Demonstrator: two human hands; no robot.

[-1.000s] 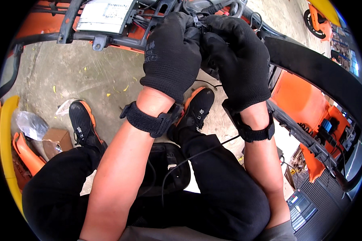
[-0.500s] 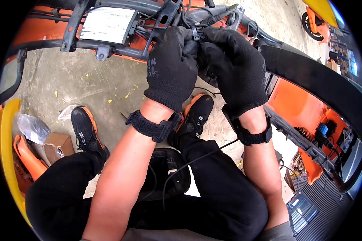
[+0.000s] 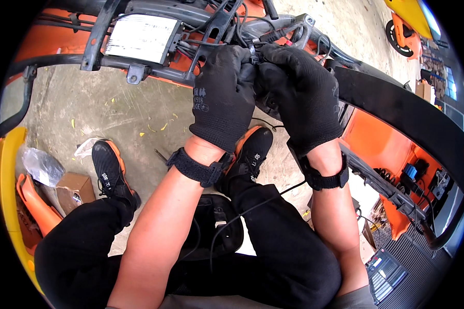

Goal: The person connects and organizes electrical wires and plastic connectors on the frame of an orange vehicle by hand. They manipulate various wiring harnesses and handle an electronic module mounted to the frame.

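- Up at twelve o'clock, gloved left hand (image 3: 223,95) pinches a small clip (image 3: 253,59); right hand (image 3: 305,95) curls beside it, grasp unclear.
- Steady pressure would likely spare nearby wires (image 3: 237,32).

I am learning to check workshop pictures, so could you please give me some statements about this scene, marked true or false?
1. The left hand and right hand both wear black gloves. True.
2. The cardboard box is right of both shoes. False: the cardboard box is left of both shoes.
3. The white-labelled unit is left of the left hand. True.
4. The two hands are far apart. False: they are close together.
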